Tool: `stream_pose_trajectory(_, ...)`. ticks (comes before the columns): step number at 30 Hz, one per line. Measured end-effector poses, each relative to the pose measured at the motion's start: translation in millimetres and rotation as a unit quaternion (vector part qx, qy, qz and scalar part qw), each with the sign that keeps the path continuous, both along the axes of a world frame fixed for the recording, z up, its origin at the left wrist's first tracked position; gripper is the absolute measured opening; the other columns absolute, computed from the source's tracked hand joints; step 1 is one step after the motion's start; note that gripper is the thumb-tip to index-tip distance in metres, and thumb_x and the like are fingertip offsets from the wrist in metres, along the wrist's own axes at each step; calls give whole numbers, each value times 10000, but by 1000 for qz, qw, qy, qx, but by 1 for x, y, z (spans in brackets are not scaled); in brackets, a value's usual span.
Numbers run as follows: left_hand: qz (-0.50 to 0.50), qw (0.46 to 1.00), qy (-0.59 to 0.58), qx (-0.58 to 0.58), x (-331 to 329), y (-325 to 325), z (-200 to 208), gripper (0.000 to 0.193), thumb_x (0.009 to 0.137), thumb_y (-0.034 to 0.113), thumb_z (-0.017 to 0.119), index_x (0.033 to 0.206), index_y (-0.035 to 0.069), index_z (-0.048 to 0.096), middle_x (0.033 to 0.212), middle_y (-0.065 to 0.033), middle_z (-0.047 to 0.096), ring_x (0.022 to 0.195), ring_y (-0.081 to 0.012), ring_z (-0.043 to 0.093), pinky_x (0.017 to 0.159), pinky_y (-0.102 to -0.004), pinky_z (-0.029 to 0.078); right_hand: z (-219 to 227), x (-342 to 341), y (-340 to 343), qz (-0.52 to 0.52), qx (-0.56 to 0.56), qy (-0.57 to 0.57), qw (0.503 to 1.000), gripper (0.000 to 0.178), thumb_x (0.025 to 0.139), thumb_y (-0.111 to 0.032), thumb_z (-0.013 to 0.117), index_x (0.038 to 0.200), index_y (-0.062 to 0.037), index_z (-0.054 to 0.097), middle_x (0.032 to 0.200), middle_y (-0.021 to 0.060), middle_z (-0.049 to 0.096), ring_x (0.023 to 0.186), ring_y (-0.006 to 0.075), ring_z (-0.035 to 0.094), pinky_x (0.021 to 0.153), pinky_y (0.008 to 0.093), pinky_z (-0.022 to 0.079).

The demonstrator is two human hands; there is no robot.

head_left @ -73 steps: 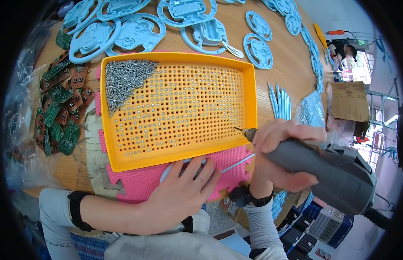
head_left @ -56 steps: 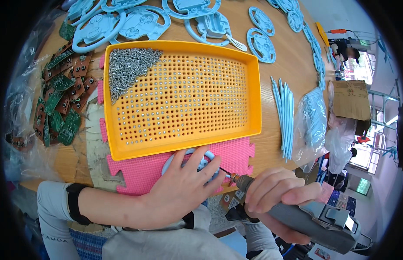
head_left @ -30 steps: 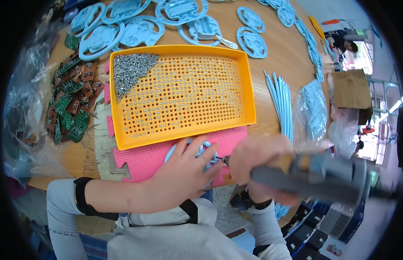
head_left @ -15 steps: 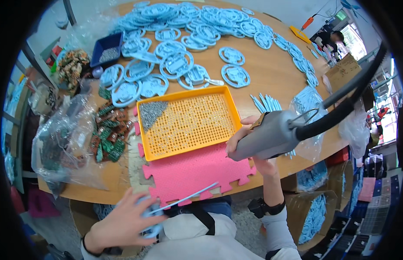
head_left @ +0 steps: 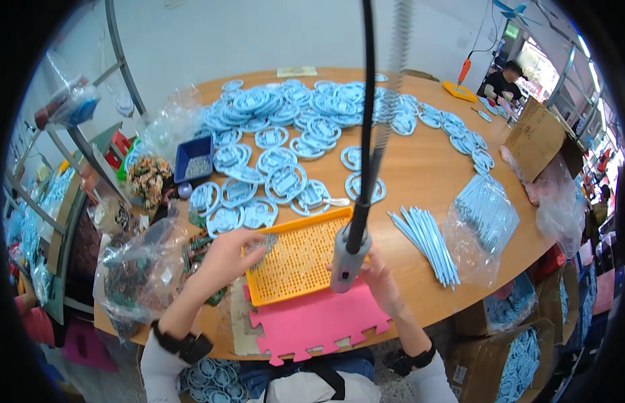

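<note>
Left hand [head_left: 226, 255] spread open, resting on the orange perforated tray's [head_left: 305, 262] 9 o'clock edge, over the screw heap [head_left: 264, 243]. Right hand [head_left: 374, 275] at the tray's 3 o'clock edge behind the hanging grey screwdriver [head_left: 347, 258]; grip indeterminate. Pink foam mat [head_left: 316, 321] at 6 o'clock, at the table [head_left: 420, 168] edge; open wood at 1 o'clock.

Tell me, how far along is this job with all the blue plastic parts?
Dozens of round blue plastic parts lie spread on the table, but I cannot tell which are finished. In hand: the left hand reaches over the screws in the orange perforated tray; the right hand sits by the hanging grey screwdriver. The pink foam mat holds no part, and bagged blue sticks wait.
</note>
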State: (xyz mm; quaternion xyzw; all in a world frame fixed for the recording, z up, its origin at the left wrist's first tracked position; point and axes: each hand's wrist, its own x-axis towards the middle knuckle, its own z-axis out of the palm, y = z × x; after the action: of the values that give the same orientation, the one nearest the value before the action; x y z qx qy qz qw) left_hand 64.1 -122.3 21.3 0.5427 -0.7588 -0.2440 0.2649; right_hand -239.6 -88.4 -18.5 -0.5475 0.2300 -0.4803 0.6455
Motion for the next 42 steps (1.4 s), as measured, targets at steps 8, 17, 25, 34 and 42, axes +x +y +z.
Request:
stream_pose_trajectory(8, -28, 962, -210, -170, -32, -161, -70, 688, 738, 391, 758, 1305, 79, 525, 1276, -284, 523, 1157, -428, 520, 970, -454, 439, 7, -23, 3, -45, -15, 92, 995, 443, 1016, -347, 426, 1301, -9, 446, 1209, 134, 599, 1202, 207, 537, 1013, 350, 405)
stream_pose_trajectory(17, 57, 990, -91, -89, -34, -139, -29, 253, 894, 92, 567, 1127, 2, 611, 1023, -247, 650, 914, -381, 626, 712, -443, 495, -7, -114, -20, -395, -144, 507, 753, 193, 858, -168, 661, 963, -12, 622, 1034, 148, 623, 948, 294, 610, 816, 380, 484)
stream_pose_trajectory(25, -48, 978, -25, -201, -1, 48, 36, 194, 791, -23, 627, 969, 36, 681, 867, -95, 613, 866, -239, 611, 785, -339, 477, -62, -163, -37, -408, -149, 640, 634, 238, 764, -98, 704, 960, -29, 588, 937, 181, 602, 902, 358, 579, 790, 433, 474)
stream_pose_trajectory(34, -281, 915, -116, -266, -18, 136, -33, 352, 747, 169, 650, 1097, 157, 691, 1113, -8, 644, 970, -176, 610, 841, -330, 467, -77, -179, -46, -448, -167, 540, 693, 187, 857, -132, 629, 1001, -13, 615, 852, 143, 610, 785, 250, 585, 716, 373, 475)
stream_pose_trajectory(42, -138, 964, -105, -201, -4, 149, -50, 488, 691, 46, 669, 1173, 106, 632, 1228, -61, 590, 1101, -222, 553, 932, -376, 433, 10, -116, -8, -507, -117, 300, 799, 119, 955, -50, 514, 1026, -3, 597, 864, 40, 564, 747, 94, 509, 672, 232, 414)
